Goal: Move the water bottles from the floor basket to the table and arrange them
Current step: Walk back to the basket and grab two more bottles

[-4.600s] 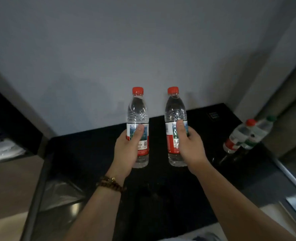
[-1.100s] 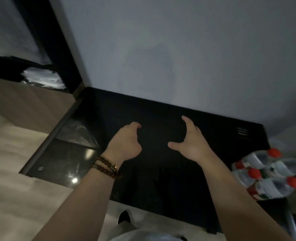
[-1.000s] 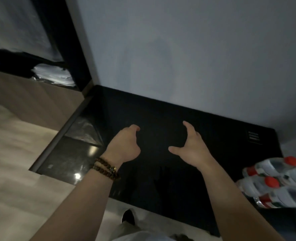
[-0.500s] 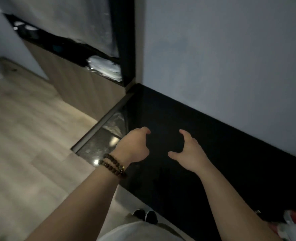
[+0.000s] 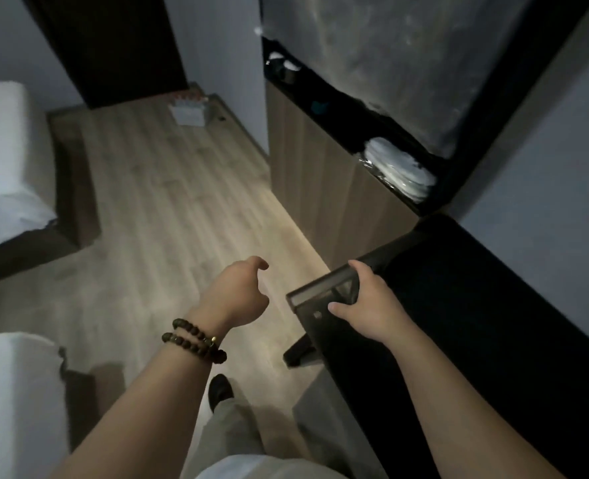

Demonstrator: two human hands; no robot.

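Observation:
A pale floor basket (image 5: 188, 112) stands far off on the wooden floor by the wall, with red bottle caps (image 5: 186, 97) showing blurred at its top. The black table (image 5: 465, 305) runs along the right; the bottles set on it are out of view. My left hand (image 5: 238, 294), with a bead bracelet at the wrist, hangs over the floor with fingers loosely curled and holds nothing. Over the table's left corner, my right hand (image 5: 367, 305) is held the same way, with nothing in it.
White beds lie at the left (image 5: 3, 150) and lower left (image 5: 10, 392). A wooden cabinet (image 5: 320, 191) with folded white towels (image 5: 400, 171) stands beyond the table. A dark doorway (image 5: 113, 46) is behind the basket. My shoe (image 5: 219, 388) is on the floor below.
The view has swung left from the table to the room's floor. The bottles on the table have left the view and the floor basket has come into sight. Both hands stay empty.

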